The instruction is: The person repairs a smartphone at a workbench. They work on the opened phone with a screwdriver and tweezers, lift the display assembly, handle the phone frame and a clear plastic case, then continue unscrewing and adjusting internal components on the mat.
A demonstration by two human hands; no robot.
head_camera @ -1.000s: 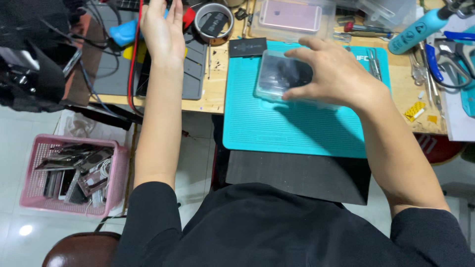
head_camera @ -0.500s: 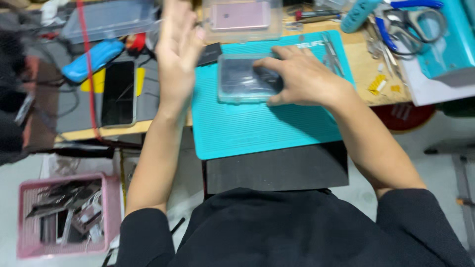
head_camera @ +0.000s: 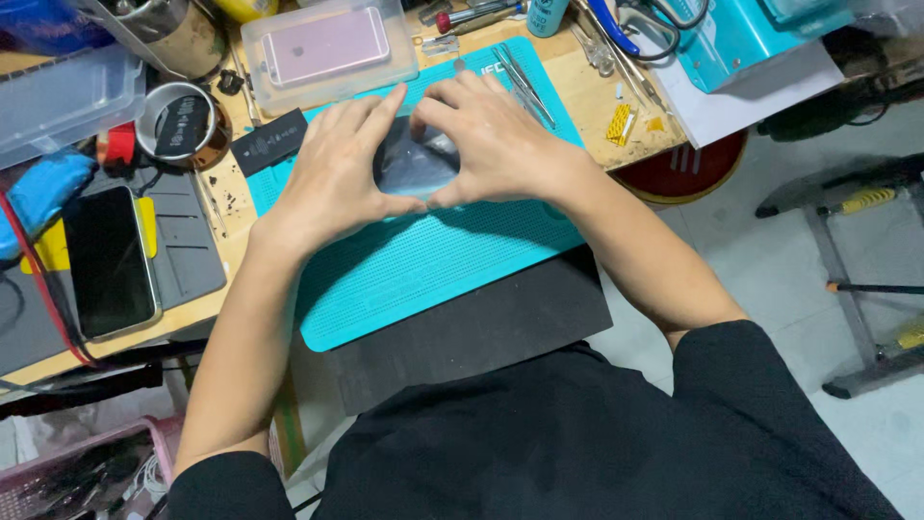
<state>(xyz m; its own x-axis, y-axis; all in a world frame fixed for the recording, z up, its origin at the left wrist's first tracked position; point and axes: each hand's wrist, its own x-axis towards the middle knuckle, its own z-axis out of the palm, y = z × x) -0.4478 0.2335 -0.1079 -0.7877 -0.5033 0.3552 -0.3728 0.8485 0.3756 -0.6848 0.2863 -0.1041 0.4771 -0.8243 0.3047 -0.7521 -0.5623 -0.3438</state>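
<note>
A clear plastic box (head_camera: 416,162) with something dark inside lies on the teal work mat (head_camera: 433,265). My left hand (head_camera: 332,178) covers its left side, fingers over the top edge and thumb along the bottom. From the right, my right hand (head_camera: 496,144) presses on the other side. Both hands hold the box between them, and most of it is hidden under them.
A pink phone in a clear tray (head_camera: 327,46) sits behind the mat. A black phone (head_camera: 109,260) lies on a grey pad at left. Tape roll (head_camera: 183,125), tweezers (head_camera: 525,82), a teal box (head_camera: 751,34) and hand tools crowd the desk. Pink basket (head_camera: 77,477) stands on the floor.
My left hand came down from the raised position at left onto the clear box, joining the right hand. The view shifted right.
</note>
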